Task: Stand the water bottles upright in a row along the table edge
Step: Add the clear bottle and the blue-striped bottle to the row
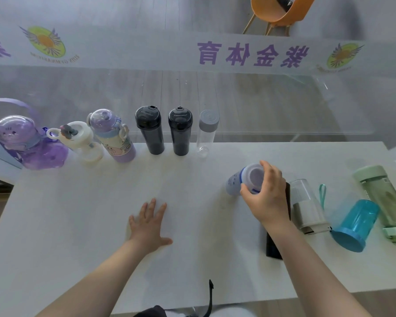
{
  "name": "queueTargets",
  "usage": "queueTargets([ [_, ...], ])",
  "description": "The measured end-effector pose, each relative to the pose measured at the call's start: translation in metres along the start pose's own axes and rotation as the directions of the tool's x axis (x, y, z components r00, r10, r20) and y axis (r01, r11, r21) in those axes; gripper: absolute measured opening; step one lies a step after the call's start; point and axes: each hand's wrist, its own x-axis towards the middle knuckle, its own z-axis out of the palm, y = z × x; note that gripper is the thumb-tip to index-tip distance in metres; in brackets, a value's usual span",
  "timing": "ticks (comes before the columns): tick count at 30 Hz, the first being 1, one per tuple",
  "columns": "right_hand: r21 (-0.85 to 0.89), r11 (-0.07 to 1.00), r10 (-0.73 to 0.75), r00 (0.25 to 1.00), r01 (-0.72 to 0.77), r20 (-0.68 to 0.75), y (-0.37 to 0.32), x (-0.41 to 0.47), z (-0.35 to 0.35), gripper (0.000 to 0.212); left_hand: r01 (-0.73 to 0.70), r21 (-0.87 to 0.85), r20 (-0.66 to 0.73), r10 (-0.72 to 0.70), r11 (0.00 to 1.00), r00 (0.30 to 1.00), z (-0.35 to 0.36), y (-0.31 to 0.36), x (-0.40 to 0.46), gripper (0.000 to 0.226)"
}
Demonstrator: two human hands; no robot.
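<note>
Along the far edge of the bench [192, 225] I see six bottles standing upright in a row: a purple bear bottle [30, 145] at the left end, then a white bottle [82, 143], a pastel cartoon bottle [114, 136], two dark smoky bottles [151, 131] [180, 131], and a clear bottle with a grey cap [206, 133] nearest the bench's middle. Toward the right of the bench, well apart from that row, my right hand [266, 195] is wrapped around the top of a frosted bottle with a blue band [240, 181], fingers curled on its cap end; the bottle is tilted. Just beside it, partly under my wrist, a black bottle [274, 245] lies flat. Further right on the bench lie a clear bottle with a white base [306, 207], a teal bottle [354, 225] and a pale green bottle [384, 197], all on their sides. My left hand [150, 223] rests flat on the bare middle of the bench, fingers spread, holding nothing. Beyond the bench's far edge is a glass panel with purple lettering [252, 53].
</note>
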Motion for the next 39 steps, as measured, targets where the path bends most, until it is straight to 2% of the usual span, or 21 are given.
queueTargets([
  [6,0.151,0.983,0.089,0.988,-0.108,0.128,-0.007,0.012,0.013,0.081,0.004,-0.006,0.008,-0.004,1.0,1.0,0.0,0.001,0.0,0.118],
  [20,0.279,0.957,0.057,0.996,-0.075,0.071,-0.011,0.058,0.039,0.08,0.008,0.004,0.033,-0.008,1.0,0.999,-0.004,0.004,-0.003,0.116],
  [29,0.302,0.952,0.022,0.996,-0.047,0.087,-0.016,0.121,0.06,0.079,0.021,0.009,0.039,-0.022,1.0,0.999,-0.004,0.005,-0.002,0.117],
  [39,0.242,0.968,0.039,0.99,-0.071,0.137,-0.016,0.154,0.076,0.084,0.018,-0.007,0.051,-0.018,1.0,0.999,-0.009,0.007,-0.004,0.115],
])
